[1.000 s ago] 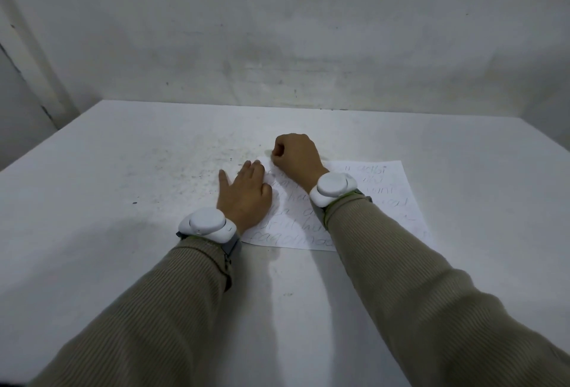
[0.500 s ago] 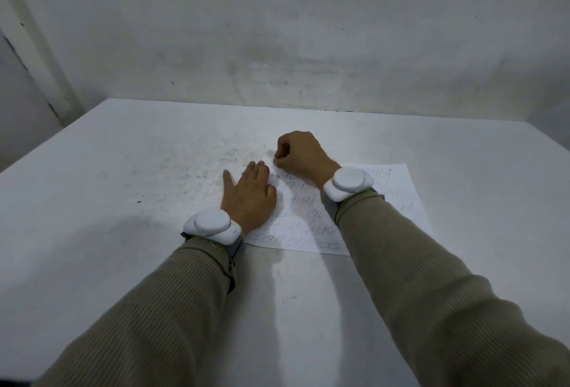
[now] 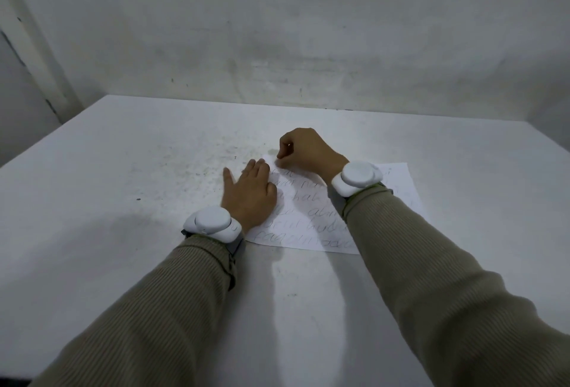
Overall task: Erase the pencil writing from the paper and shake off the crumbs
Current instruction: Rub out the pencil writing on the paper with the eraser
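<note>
Paper [image 3: 311, 204] with pencil writing lies flat mid-table [image 3: 123, 201], its long axis running 9 to 3 o'clock. The left hand [image 3: 248, 198], fingers straight, presses its 9 o'clock edge. The right hand [image 3: 305, 149] is curled at its 11 o'clock corner; whether it pinches anything cannot be told.

**Sides Open, Wall Behind**

The tabletop [image 3: 123, 232] lies open left and right of the paper [image 3: 311, 211]. Left hand [image 3: 248, 195] flat on its left edge, right hand [image 3: 305, 149] pinching an eraser [image 3: 288, 145] at its far corner; sleeves [image 3: 447, 278] cross the near approach. A wall [image 3: 308, 32] closes the far edge.
</note>
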### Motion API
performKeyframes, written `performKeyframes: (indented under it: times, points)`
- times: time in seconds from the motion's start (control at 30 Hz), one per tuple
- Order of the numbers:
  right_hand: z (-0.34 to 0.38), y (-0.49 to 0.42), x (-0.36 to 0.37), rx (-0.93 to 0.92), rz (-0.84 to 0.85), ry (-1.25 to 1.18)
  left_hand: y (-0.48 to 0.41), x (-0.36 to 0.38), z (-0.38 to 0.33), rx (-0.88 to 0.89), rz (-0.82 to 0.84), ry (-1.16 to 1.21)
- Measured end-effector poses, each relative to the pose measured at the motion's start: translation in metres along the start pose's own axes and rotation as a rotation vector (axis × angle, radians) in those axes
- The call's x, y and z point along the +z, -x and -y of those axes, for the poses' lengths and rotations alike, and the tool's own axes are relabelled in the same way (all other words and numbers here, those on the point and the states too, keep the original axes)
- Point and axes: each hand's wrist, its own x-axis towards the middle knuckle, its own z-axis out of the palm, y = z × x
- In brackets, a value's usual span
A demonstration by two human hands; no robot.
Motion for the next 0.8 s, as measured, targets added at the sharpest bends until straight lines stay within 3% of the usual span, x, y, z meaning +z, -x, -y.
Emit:
performKeyframes:
  times: [0.17, 0.37, 0.53, 0.7, 0.8]
  points:
    - [-0.004, 0.001, 0.018, 0.057, -0.199, 0.06, 0.001, -0.002, -0.001, -0.002, 0.001, 0.007]
    - [-0.005, 0.011, 0.009, -0.006, -0.094, -0.122, 0.003, -0.003, -0.003, 0.0, 0.011, 0.001]
    - [-0.014, 0.008, 0.016, 0.07, -0.204, -0.04, 0.004, -0.004, -0.003, 0.005, 0.002, 0.014]
    - [-0.031, 0.02, 0.003, 0.211, -0.306, -0.407, 0.001, 0.001, -0.001, 0.011, -0.028, -0.021]
    - [-0.049, 0.03, -0.005, 0.235, -0.332, -0.463, 0.001, 0.004, 0.002, 0.035, -0.061, -0.066]
